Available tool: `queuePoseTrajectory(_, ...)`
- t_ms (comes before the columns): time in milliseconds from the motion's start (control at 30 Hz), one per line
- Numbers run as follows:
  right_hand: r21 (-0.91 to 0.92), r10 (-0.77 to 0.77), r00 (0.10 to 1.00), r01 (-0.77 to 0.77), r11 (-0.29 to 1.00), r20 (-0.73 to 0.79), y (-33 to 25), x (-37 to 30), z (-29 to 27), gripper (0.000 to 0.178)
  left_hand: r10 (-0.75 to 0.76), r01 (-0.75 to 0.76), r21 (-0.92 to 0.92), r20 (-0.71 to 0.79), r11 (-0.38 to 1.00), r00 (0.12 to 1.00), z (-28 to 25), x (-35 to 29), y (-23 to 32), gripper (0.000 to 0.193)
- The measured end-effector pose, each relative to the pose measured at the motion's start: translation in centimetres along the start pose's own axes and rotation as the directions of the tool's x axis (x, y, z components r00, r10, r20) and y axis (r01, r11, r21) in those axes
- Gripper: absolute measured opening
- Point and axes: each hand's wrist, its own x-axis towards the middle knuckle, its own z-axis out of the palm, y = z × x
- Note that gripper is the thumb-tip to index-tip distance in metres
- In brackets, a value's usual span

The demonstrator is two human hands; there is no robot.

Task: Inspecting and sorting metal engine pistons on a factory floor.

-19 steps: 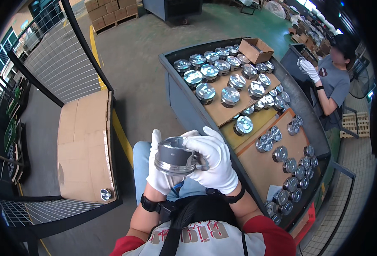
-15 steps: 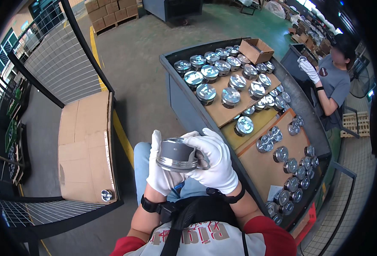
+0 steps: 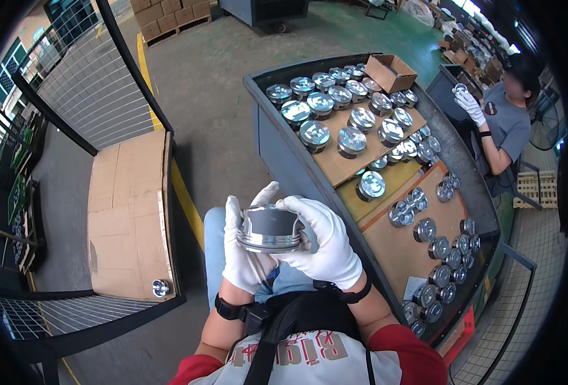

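A metal engine piston (image 3: 269, 226) is held in front of my lap, its dark grey skirt facing me and its shiny ring grooves toward the lower edge. My left hand (image 3: 240, 253), in a white glove, cups it from the left with the thumb up along its side. My right hand (image 3: 327, 240), gloved too, grips its right side, with fingers partly hidden behind it. To the right, many pistons (image 3: 351, 141) stand on cardboard (image 3: 327, 168) in a grey metal bin (image 3: 277, 151).
More pistons (image 3: 439, 248) lie on a brown board (image 3: 386, 256) in the bin's near part. An open carton (image 3: 390, 74) sits at its far corner. At left, a wire cart (image 3: 168, 151) bears cardboard (image 3: 126, 218) and one piston (image 3: 160, 288). Another person (image 3: 505, 122) handles a piston across the bin.
The piston has been turned in my hands, so its dark skirt patch now faces me more squarely. My left fingers show more behind it. The view has shifted slightly.
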Motion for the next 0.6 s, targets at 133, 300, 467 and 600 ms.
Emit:
queuePoseTrajectory(133, 0.044, -0.001, 1.000, 0.001, 0.999, -0.005, 0.1, -0.2, 0.2, 0.073, 0.065, -0.065, 0.004, -0.086, 0.998, 0.994, 0.4, -0.3, 0.2, 0.075)
queuePoseTrajectory(300, 0.018, 0.008, 0.998, -0.009, 1.000, 0.055, 0.4, -0.4, 0.1, 0.076, 0.023, -0.022, 0.081, -0.011, 0.996, 1.000, -1.3, 0.0, 0.5, 0.068)
queuePoseTrajectory(467, -0.048, -0.026, 0.999, 0.027, 0.998, 0.035, 0.1, -0.2, 0.0, 0.077, -0.019, 0.019, -0.032, 0.002, 0.999, 1.000, -0.7, 0.1, 0.2, 0.061)
queuePoseTrajectory(600, -0.093, -0.030, 0.999, 0.034, 0.995, 0.042, 0.0, 0.1, 0.2, 0.077, -0.002, 0.001, -0.029, -0.032, 1.000, 0.999, -1.3, 0.3, 0.1, 0.058)
